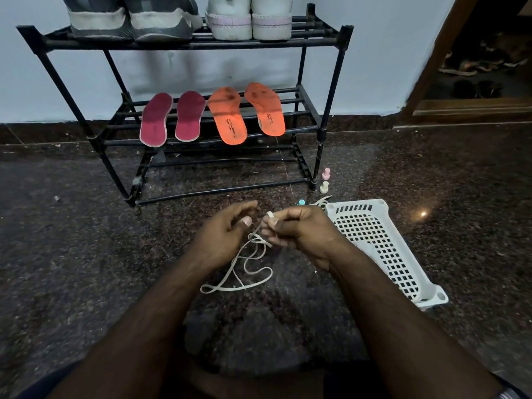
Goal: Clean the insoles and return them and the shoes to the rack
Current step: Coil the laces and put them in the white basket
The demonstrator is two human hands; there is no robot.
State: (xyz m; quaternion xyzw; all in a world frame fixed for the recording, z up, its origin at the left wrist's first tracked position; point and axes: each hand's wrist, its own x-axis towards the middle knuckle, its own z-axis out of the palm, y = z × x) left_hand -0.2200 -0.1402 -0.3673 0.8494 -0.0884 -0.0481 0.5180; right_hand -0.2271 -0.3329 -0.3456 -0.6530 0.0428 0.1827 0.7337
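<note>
Two maroon insoles (157,119) and two orange insoles (227,119) lie on the middle shelf of the black shoe rack (325,110). Grey shoes (129,21) and white shoes (249,20) stand on its top shelf. In front of the rack, my right hand (299,231) grips one end of a white shoelace (244,269), wound around its fingers. The rest of the lace trails in loops on the floor. My left hand (224,228) hovers just left of the lace with fingers loosely curled, holding nothing that I can see.
A white perforated plastic basket (383,249) lies on the dark granite floor to my right. Small pink (326,174), cream (324,187) and teal (301,202) pegs sit near the rack's right foot. A wooden doorway with more footwear is at the far right.
</note>
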